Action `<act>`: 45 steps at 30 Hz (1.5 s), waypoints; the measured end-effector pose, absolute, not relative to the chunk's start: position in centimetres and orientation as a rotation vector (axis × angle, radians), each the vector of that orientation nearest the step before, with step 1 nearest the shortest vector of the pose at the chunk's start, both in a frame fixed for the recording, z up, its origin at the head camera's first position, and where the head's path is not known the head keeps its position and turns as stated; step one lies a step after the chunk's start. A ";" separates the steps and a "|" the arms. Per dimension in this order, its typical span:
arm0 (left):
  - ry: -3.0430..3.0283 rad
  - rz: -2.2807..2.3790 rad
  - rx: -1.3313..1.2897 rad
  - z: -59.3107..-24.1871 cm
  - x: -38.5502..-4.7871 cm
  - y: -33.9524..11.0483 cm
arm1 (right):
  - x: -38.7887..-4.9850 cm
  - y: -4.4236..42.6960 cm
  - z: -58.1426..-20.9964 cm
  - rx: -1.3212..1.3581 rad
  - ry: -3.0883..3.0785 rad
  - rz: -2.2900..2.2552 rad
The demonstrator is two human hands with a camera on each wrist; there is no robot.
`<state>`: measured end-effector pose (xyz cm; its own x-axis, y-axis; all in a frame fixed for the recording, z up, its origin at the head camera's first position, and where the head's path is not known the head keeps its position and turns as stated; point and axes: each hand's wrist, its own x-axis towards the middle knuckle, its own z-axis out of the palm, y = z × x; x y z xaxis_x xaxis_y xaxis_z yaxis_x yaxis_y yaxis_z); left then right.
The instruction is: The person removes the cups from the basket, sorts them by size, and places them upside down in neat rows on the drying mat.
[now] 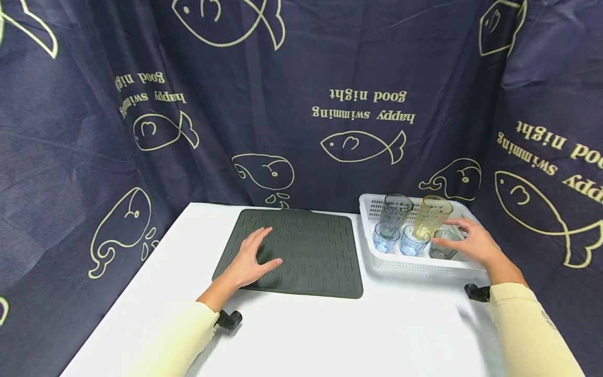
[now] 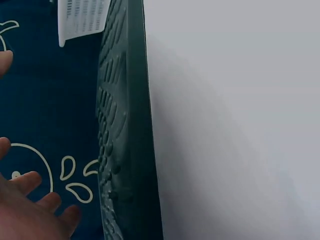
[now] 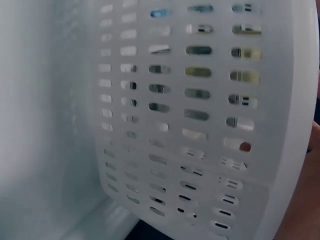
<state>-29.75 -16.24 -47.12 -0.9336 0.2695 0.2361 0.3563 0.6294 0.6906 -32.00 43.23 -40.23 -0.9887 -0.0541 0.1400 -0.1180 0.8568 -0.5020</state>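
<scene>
In the head view my left hand (image 1: 249, 264) hovers over the left part of a dark ribbed drying mat (image 1: 306, 256), thumb and fingers spread and holding nothing. My right hand (image 1: 473, 243) is over the right end of a white plastic basket (image 1: 424, 266), with a gap between thumb and fingers. Nearest to it is a short grey glass (image 1: 442, 252), partly hidden by the thumb; contact cannot be made out. Two short blue glasses (image 1: 385, 241) stand along the basket's front. Behind them are a tall grey patterned glass (image 1: 395, 209) and a tall yellow patterned glass (image 1: 432, 212).
Mat and basket lie side by side on a white table (image 1: 358, 335). A dark blue curtain (image 1: 292, 104) with fish drawings hangs behind and at both sides. In the right wrist view, the slotted basket wall (image 3: 200, 125) hides most of the glasses.
</scene>
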 end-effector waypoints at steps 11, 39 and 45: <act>-2.709 -1.250 -0.576 -47.5 -28.5 -15.4 | -33.1 45.3 -40.6 0.095 -3.039 0.797; -2.661 -1.577 -0.713 -47.6 -26.7 -12.7 | -35.4 47.1 -42.0 0.104 -3.209 0.954; -2.635 -1.700 -0.728 -47.7 -26.6 -11.9 | -35.4 47.0 -42.0 0.093 -3.224 1.005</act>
